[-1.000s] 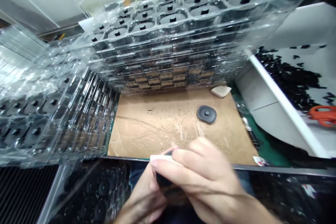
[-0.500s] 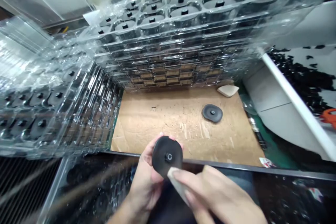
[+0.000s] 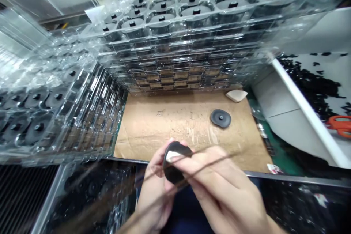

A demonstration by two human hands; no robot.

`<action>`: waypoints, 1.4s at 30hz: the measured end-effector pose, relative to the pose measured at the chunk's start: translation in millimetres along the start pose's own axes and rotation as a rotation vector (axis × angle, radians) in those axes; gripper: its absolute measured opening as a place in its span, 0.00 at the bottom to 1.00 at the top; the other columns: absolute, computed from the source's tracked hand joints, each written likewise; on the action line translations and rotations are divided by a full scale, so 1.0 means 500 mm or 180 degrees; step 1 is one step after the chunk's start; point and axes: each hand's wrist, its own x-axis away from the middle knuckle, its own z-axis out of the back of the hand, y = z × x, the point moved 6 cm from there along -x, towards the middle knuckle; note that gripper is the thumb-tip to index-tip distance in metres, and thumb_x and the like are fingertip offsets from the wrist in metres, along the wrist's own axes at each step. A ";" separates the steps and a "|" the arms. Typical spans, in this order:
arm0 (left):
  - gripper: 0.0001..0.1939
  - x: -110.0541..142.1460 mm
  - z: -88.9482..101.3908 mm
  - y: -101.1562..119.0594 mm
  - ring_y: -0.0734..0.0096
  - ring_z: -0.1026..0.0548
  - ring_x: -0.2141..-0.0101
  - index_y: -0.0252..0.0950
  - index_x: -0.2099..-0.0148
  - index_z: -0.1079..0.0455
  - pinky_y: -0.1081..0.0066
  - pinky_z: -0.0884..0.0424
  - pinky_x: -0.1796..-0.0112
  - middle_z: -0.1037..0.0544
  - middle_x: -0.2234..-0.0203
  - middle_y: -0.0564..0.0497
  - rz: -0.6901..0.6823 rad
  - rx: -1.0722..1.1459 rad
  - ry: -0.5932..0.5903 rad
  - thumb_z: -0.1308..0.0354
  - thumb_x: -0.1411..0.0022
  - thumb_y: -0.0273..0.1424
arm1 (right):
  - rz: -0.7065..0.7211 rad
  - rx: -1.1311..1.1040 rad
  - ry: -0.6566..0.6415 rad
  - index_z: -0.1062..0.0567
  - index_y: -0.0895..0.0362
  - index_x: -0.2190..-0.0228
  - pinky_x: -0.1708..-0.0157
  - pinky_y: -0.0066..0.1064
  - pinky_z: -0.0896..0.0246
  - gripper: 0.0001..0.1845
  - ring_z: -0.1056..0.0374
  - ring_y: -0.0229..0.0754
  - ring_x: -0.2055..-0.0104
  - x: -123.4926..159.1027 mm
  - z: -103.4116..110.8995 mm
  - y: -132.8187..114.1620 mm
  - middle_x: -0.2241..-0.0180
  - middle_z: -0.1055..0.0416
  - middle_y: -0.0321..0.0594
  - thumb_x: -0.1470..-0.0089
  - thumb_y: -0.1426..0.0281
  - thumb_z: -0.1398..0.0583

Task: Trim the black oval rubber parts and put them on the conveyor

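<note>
Head view, the only one: your hands are together, just above the near edge of the cardboard sheet (image 3: 164, 128). Your left hand (image 3: 155, 186) cups a black disc (image 3: 175, 162) from below, disc tilted up on edge, fingertips curled round its rim. Your right hand (image 3: 225, 190) comes in over it, fingers pinching a pale wedge pad (image 3: 172, 156) flat against the disc's face, so the two hands clamp the disc between them. Part of the pad is hidden by your fingers.

On the cardboard, a second black disc (image 3: 221, 118) lies flat with its hub up, well ahead of your hands, and a pale wedge (image 3: 236, 95) sits by the far edge. Clear plastic trays (image 3: 175, 44) of black discs are stacked behind the sheet, with another stack (image 3: 55, 117) to the left. To the right, inside a white bin (image 3: 307, 106), lies a heap of small black pieces (image 3: 309, 84) - orange-handled scissors (image 3: 340, 124) beside it.
</note>
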 end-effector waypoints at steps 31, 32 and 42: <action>0.35 -0.020 0.029 0.001 0.59 0.26 0.56 0.43 0.45 0.37 0.65 0.30 0.55 0.23 0.56 0.47 0.0180 0.0331 0.0465 0.33 0.57 0.34 | -0.1594 0.0145 -0.0201 0.26 0.54 0.58 0.67 0.30 0.31 0.14 0.29 0.44 0.59 0.066 -0.034 0.188 0.58 0.26 0.40 0.44 0.65 0.45; 0.34 -0.018 0.024 -0.002 0.59 0.27 0.56 0.42 0.46 0.36 0.66 0.29 0.56 0.23 0.57 0.47 0.0154 0.0260 0.0412 0.33 0.57 0.35 | -0.1393 0.0128 0.0046 0.28 0.53 0.56 0.65 0.29 0.32 0.14 0.30 0.43 0.58 0.040 -0.020 0.152 0.57 0.27 0.39 0.44 0.66 0.45; 0.27 0.003 0.022 -0.009 0.62 0.26 0.58 0.42 0.53 0.30 0.70 0.30 0.58 0.22 0.61 0.51 0.0232 -0.0254 0.0451 0.32 0.60 0.28 | -0.0057 0.0195 -0.0537 0.28 0.58 0.61 0.63 0.32 0.35 0.15 0.30 0.40 0.67 -0.039 -0.058 -0.008 0.65 0.25 0.40 0.44 0.77 0.51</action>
